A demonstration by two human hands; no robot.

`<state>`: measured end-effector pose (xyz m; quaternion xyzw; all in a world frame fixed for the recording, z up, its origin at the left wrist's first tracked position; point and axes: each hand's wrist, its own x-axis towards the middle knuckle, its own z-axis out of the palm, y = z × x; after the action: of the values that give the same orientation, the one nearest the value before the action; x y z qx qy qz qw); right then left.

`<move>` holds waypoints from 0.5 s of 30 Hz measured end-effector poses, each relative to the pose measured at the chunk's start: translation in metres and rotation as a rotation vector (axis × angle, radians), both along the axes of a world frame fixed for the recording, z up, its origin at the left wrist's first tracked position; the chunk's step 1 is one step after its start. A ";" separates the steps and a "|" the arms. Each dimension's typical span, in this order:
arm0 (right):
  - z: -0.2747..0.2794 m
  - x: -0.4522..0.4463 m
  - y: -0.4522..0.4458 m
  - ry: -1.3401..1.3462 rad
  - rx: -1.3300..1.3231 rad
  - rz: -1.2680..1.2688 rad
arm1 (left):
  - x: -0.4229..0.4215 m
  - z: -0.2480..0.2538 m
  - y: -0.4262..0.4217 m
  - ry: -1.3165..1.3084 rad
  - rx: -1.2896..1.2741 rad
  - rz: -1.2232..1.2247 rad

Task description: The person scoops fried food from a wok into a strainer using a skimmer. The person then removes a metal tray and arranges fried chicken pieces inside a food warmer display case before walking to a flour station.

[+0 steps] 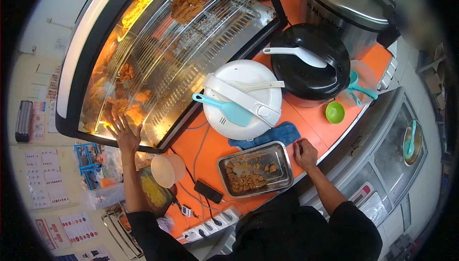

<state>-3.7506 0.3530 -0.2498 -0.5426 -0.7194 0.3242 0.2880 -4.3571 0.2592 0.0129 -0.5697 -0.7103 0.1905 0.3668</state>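
Observation:
At the lower left corner of the lit glass display case, my left hand is spread against or just in front of the glass, holding nothing. Behind the glass lie pieces of fried food. My right hand rests on the orange counter with its fingers curled. Beside it is a metal tray with brown crumbly food, and a blue cloth lies just behind. Whether the curled fingers hold anything is hidden.
A white lidded cooker carries a turquoise paddle. Behind stand a black pot and a large steel cooker. A green bowl, black phone, cables and a power strip are nearby.

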 end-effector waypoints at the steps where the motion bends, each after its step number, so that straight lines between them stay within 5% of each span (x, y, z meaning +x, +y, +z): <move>1: -0.002 0.000 -0.001 -0.009 0.010 0.003 | -0.003 0.000 -0.005 0.005 -0.006 0.007; 15: -0.011 0.001 0.004 -0.044 0.093 0.050 | -0.009 -0.008 0.010 0.005 -0.014 -0.013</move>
<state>-3.7493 0.3567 -0.2603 -0.5175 -0.7532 0.2853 0.2888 -4.3662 0.2687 0.0050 -0.5763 -0.7045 0.1946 0.3657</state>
